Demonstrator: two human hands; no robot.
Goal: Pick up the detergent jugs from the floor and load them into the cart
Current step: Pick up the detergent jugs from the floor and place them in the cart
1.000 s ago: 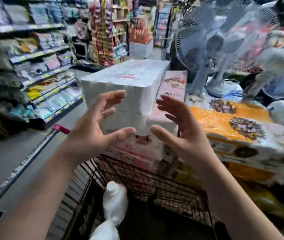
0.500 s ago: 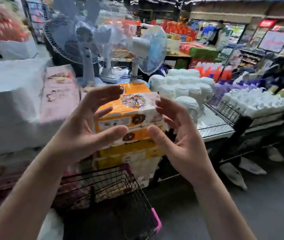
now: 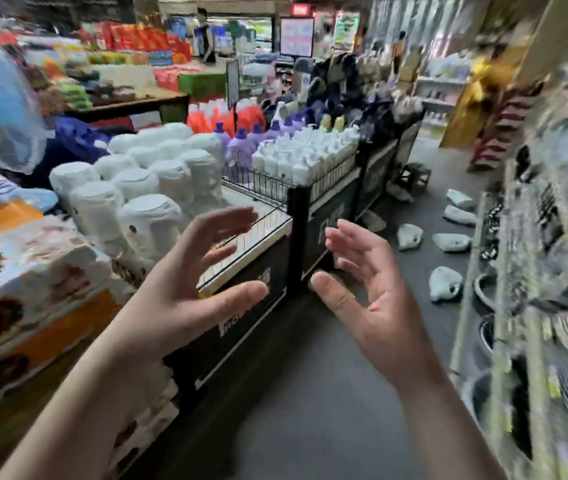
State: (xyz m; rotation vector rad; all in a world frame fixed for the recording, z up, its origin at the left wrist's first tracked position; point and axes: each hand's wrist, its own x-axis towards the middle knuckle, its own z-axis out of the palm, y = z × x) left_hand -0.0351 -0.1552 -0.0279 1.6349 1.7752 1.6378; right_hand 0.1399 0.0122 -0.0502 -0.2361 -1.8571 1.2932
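Several white detergent jugs lie scattered on the dark aisle floor at the right: one nearest (image 3: pixel 444 284), one (image 3: pixel 409 236) by the display corner, another (image 3: pixel 451 242) beside it, more farther back (image 3: pixel 460 199). My left hand (image 3: pixel 185 292) and my right hand (image 3: pixel 369 289) are raised in front of me, palms facing each other, fingers spread and loosely bent, holding nothing. Both hands are well short of the jugs. The cart is out of view.
A black display stand (image 3: pixel 313 230) with a wire rim carries white bottles (image 3: pixel 307 154) and white wrapped packs (image 3: pixel 144 181). Stacked orange and white boxes (image 3: pixel 33 292) are at the left. A blurred shelf of hanging goods (image 3: pixel 535 271) lines the right side.
The view has swung right, from the cart and the stacked boxes to the aisle with the jugs on the floor. Both hands keep the same raised, empty pose.
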